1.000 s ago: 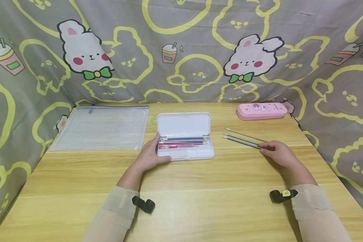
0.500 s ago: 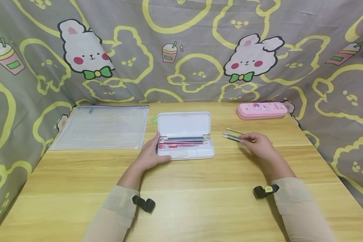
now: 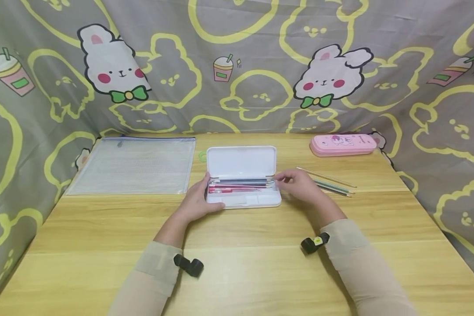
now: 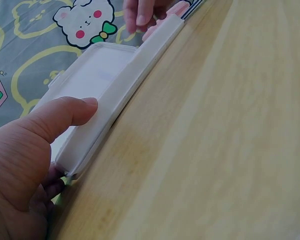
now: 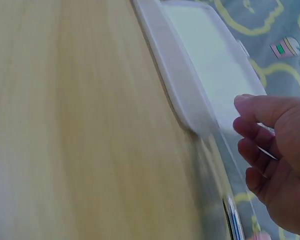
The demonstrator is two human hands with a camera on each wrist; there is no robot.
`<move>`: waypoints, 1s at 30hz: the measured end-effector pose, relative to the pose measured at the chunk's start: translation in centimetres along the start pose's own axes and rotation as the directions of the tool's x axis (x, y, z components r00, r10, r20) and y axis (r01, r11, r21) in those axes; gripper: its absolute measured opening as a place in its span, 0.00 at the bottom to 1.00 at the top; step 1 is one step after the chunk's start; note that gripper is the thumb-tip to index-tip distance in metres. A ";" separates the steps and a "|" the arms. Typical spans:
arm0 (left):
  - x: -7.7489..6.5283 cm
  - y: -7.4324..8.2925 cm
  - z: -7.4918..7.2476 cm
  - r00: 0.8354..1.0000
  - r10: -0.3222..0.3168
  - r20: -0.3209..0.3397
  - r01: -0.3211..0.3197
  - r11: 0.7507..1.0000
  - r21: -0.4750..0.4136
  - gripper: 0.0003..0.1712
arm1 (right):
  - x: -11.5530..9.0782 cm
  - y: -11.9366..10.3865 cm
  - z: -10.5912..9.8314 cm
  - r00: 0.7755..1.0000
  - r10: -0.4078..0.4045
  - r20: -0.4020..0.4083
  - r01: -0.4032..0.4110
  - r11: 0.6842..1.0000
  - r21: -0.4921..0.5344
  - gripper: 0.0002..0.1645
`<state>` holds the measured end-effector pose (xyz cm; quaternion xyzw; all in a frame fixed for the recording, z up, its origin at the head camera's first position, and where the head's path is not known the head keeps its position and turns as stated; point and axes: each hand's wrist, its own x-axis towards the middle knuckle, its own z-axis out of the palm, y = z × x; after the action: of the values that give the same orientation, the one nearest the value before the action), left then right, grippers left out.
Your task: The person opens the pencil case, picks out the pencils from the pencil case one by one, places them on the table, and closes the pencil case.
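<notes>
A white pencil case (image 3: 268,200) lies with its lid (image 3: 241,161) raised. Inside are several pencils (image 3: 241,181) and pink-red pens (image 3: 221,190), with a whitish block (image 3: 234,200) in the front compartment. My left hand (image 3: 193,199) grips the case's left end; in the left wrist view its thumb (image 4: 72,116) presses the front wall and the fingers go round the end. My right hand (image 3: 300,186) is at the case's right end, fingers loosely bent and nothing visible between them in the right wrist view. Three pencils (image 3: 328,177) lie on the table just right of it.
A pink pencil case (image 3: 341,145) sits closed at the back right. At the back left lies a mesh zip pouch (image 3: 134,166). A small green ring-like thing (image 3: 202,156) shows behind the white case. A patterned cloth (image 3: 256,52) hangs behind the wooden table (image 3: 241,263).
My right hand has moved left from over the three pencils to the white case's right end; the pencils stay on the table. The left hand keeps its grip in place.
</notes>
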<state>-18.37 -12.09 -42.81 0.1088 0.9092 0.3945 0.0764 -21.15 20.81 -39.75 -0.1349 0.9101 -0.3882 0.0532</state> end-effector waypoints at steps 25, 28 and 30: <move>-0.2 0.3 -0.1 1.000 -0.019 0.005 0.019 1.000 -0.003 0.69 | 2.9 -2.4 2.2 0.981 0.004 0.196 0.055 0.955 -0.292 0.07; -0.3 0.3 -0.1 1.000 -0.016 0.005 0.016 1.000 -0.001 0.69 | 2.9 -2.3 2.2 0.979 -0.004 0.205 0.065 0.954 -0.291 0.08; -0.3 0.3 -0.1 1.000 -0.013 0.004 0.013 1.000 -0.001 0.69 | 2.8 -2.2 2.1 0.976 -0.037 0.213 0.099 0.953 -0.285 0.10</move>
<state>-18.09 -12.05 -42.47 0.1035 0.9097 0.3940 0.0810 -22.92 17.11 -39.57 -0.2119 0.9421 -0.2342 0.1126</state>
